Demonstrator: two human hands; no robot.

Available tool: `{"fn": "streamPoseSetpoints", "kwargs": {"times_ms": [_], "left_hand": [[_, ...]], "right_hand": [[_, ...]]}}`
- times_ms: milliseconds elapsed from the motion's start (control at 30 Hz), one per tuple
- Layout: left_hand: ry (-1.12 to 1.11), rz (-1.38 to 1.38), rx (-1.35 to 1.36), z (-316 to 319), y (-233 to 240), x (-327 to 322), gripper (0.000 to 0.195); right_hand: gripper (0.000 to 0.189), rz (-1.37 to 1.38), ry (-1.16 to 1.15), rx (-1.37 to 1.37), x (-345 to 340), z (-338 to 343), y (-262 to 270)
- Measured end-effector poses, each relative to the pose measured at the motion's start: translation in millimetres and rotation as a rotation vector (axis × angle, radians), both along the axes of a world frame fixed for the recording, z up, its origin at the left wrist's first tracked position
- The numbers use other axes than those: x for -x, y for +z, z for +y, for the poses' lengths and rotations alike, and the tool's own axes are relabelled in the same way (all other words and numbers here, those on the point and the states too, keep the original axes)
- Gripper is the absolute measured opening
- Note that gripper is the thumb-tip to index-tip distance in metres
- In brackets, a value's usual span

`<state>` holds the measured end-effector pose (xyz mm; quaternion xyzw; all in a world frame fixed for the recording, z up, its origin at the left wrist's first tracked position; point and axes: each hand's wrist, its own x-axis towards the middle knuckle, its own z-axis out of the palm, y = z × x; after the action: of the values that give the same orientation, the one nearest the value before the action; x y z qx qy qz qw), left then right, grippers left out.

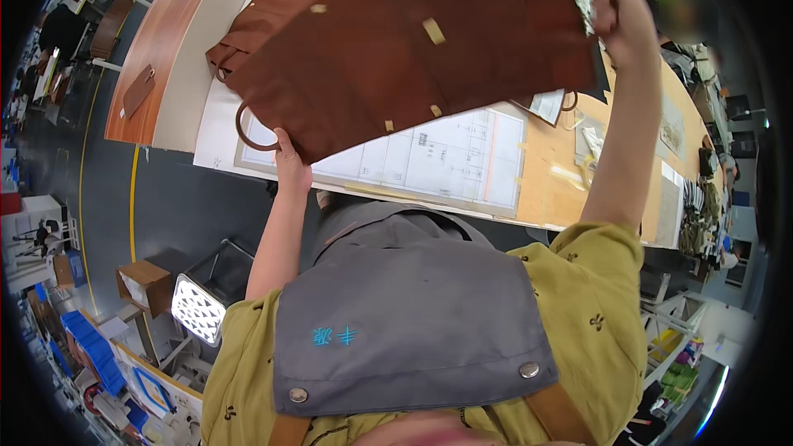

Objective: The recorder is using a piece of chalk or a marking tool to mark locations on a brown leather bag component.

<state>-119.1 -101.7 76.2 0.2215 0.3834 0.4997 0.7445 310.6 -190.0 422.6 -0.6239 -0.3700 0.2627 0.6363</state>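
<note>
A large brown leather-like panel (396, 56) with small pale tabs is held up above the worktable, tilted. My left hand (292, 164) grips its lower left corner, beside a ring-shaped brown handle (241, 127). At the panel's upper right edge is my right hand (619, 18), raised, with its fingers curled; part of its grip is hidden. Behind the panel, to the upper left, lie more brown pieces (272, 12) with similar tabs. Under the panel a sheet with printed line drawings (427, 158) lies on the table.
The worktable (557, 198) carries a roll of yellowish tape (588, 170) on the right. On its reddish wood end lies a small brown tag-like piece (139, 91). A black-framed chair or stool (226, 272) and a cardboard box (144, 285) stand at lower left.
</note>
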Motion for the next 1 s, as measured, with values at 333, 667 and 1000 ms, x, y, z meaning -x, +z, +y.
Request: {"fn": "streamPoseSetpoints", "kwargs": {"times_ms": [333, 667, 1000], "left_hand": [[-0.38, 0.983, -0.069, 0.9, -55.5, 77.2, 0.043], [-0.398, 0.804, -0.152, 84.1, -55.7, 86.0, 0.049], [-0.597, 1.062, -0.747, 165.5, -45.6, 62.0, 0.025]], "right_hand": [[0.02, 0.552, -0.574, 0.263, 47.7, -141.9, -318.9], [0.019, 0.476, -0.772, 0.241, 65.2, -159.6, -331.2], [0.022, 0.372, -0.901, 0.264, 104.8, -129.4, -290.1]]}}
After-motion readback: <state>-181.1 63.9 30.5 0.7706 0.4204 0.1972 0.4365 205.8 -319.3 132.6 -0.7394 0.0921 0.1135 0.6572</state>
